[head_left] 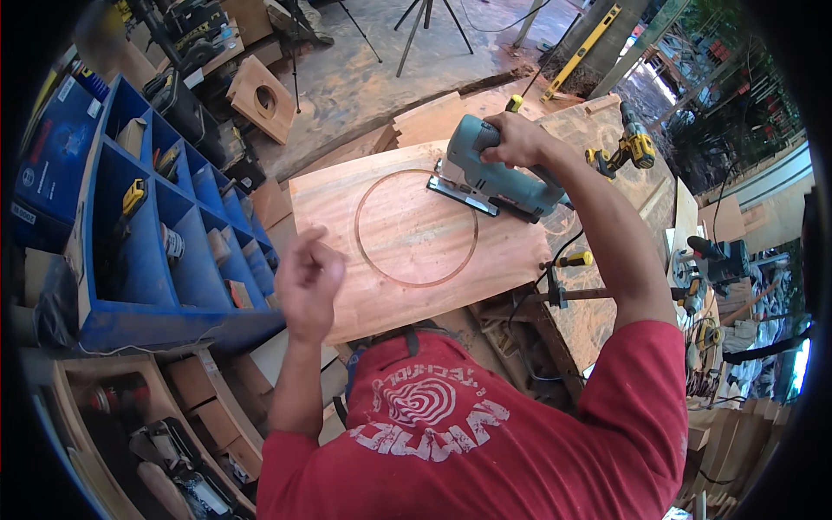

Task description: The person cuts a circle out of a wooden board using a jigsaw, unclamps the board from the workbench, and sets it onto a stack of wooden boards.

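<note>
My right hand is wrapped round the handle of a teal jigsaw. The jigsaw's metal base plate sits over the right upper part of a circular groove in a pale reddish wooden board. Whether the blade is in the wood is hidden. My left hand hovers near the board's left edge, slightly blurred, its fingers loosely bent and apart with nothing visible in them. The board lies in front of me, its near edge close to my red shirt.
Yellow-handled clamps hold at the board's right side. A cordless drill stands on the workbench beyond. At left is a blue compartment shelf with tools. A wooden piece with a round hole leans behind; tripod legs stand farther back.
</note>
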`<action>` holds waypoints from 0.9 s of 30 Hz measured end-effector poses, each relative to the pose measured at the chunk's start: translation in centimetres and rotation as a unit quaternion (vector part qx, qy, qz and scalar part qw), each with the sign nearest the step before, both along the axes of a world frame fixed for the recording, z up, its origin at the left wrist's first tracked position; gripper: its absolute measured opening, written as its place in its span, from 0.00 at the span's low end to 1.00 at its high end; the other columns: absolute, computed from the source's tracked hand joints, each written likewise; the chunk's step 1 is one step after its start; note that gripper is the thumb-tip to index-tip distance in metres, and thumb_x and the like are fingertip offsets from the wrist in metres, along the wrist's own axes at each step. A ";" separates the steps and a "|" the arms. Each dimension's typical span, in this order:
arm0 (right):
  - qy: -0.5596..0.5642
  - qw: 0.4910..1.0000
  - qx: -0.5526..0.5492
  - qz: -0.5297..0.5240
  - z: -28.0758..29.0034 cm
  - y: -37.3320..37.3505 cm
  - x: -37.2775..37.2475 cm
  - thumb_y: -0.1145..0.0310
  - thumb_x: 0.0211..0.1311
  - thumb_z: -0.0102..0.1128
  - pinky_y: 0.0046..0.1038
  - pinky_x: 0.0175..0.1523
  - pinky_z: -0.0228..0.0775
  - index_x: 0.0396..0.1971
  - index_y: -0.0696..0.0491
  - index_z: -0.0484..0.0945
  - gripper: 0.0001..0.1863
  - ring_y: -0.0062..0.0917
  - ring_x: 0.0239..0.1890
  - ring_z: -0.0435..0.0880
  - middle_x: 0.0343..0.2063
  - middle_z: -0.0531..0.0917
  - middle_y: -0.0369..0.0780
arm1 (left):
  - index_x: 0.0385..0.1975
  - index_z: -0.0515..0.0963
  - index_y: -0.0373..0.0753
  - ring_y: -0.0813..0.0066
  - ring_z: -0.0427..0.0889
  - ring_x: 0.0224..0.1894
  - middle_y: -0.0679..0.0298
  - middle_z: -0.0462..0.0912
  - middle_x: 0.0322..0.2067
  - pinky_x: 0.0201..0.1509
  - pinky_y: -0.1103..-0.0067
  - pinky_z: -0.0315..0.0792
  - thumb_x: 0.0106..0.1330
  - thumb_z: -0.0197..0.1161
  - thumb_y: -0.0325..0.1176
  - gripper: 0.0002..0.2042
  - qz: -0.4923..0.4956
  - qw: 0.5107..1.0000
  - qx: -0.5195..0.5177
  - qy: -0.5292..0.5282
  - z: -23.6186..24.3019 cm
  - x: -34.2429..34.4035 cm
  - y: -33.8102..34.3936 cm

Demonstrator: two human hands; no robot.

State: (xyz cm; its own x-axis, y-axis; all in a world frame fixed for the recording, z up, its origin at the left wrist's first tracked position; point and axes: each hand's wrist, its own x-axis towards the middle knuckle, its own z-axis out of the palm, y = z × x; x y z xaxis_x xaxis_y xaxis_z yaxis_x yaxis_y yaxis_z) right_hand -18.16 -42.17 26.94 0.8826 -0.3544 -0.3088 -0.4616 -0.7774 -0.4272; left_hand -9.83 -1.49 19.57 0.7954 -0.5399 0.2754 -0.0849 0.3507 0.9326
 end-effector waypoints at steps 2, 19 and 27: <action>0.002 1.000 -0.003 0.005 -0.2 -0.3 0.4 0.66 0.55 0.74 0.33 0.35 0.82 0.49 0.62 0.82 0.24 0.27 0.24 0.88 0.31 0.89 0.44 | 0.49 0.77 0.32 0.73 0.80 0.32 0.66 0.79 0.29 0.42 0.72 0.77 0.66 0.72 0.26 0.15 -0.127 0.977 -0.155 -0.077 6.3 -3.2 0.5; -0.035 0.999 -0.003 0.039 -0.8 -1.4 1.0 0.67 0.55 0.74 0.33 0.33 0.81 0.48 0.63 0.83 0.23 0.27 0.22 0.87 0.28 0.89 0.44 | 0.33 0.86 0.36 0.75 0.60 0.15 0.69 0.64 0.17 0.20 0.74 0.51 0.74 0.65 0.28 0.07 -0.524 0.744 -0.415 -0.023 17.9 -9.8 -3.2; -0.026 0.997 -0.017 0.069 -0.9 -1.7 1.7 0.66 0.54 0.74 0.34 0.34 0.81 0.48 0.63 0.83 0.23 0.28 0.23 0.87 0.29 0.89 0.44 | 0.35 0.86 0.37 0.75 0.63 0.16 0.68 0.68 0.19 0.21 0.75 0.53 0.75 0.63 0.28 0.07 -0.504 0.763 -0.404 -0.006 18.5 -10.4 -3.4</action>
